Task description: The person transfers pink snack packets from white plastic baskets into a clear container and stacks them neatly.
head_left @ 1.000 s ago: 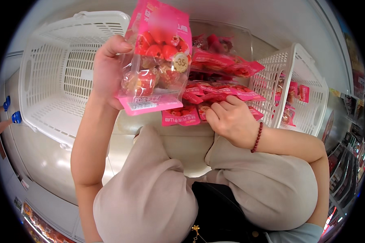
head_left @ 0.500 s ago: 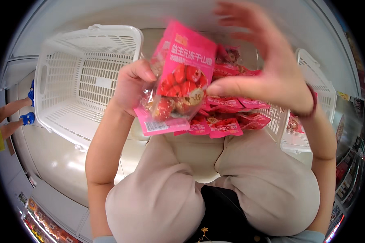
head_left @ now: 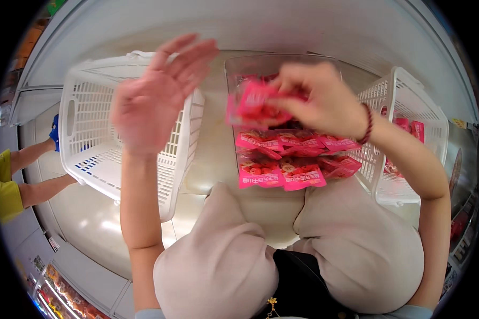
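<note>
— What takes up most of the view?

— A pale floor, with the person crouched over it, knees in beige trousers at the bottom. On the left stands a big white slatted basket, tilted a bit, nothing showing inside. On the right edge is a second white basket with a few pink packets in it.

— And between them?

— A clear plastic bin, with a heap of pink snack packets spilling from it toward the knees; the front ones lie flat just ahead of the trousers.

— What are the hands doing?

— The left hand is raised in front of the left basket, palm showing, fingers spread wide, holding nothing. The right hand, with a dark red bead bracelet on the wrist, is pinched shut on one pink packet, held over the clear bin just above the heap. The packet is blurred, so its print cannot be made out.

— Anyone else around?

— At the far left, another person's forearms in yellow sleeves reach in, well apart from the baskets' contents.
</note>
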Available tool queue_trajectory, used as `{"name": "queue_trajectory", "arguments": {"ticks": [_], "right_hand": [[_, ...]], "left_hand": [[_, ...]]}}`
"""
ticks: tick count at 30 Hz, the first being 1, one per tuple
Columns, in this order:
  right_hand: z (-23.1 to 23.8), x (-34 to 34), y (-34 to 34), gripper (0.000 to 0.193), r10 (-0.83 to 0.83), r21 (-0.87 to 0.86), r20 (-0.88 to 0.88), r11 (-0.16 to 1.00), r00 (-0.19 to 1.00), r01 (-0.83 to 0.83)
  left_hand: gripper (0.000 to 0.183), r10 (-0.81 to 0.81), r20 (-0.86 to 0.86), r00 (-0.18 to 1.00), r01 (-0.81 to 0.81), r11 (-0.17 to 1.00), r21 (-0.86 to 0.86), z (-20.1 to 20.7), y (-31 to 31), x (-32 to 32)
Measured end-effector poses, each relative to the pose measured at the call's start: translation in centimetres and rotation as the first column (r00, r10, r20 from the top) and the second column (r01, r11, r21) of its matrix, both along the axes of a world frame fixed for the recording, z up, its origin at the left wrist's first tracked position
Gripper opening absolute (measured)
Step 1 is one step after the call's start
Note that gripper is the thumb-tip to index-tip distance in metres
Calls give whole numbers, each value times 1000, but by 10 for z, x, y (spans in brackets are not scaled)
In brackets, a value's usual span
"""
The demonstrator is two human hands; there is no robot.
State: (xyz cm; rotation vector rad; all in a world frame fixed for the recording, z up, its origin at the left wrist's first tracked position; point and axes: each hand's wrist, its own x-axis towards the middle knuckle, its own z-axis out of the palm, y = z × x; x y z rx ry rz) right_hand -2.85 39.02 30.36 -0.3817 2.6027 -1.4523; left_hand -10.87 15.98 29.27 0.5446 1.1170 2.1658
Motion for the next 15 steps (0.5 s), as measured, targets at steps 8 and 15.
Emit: {"name": "queue_trajectory", "arguments": {"ticks": [8,15], "right_hand": [[-6,23,12,25,143,245,-76,962,987,-120],[-28,21,33,23,82,573,67,813,994,-106]], "left_hand": [[69,-662,-272,698,261,589,-765,-7,60,17],[57,-873,-297,386,-104,278,-955,-20,77,14]]}}
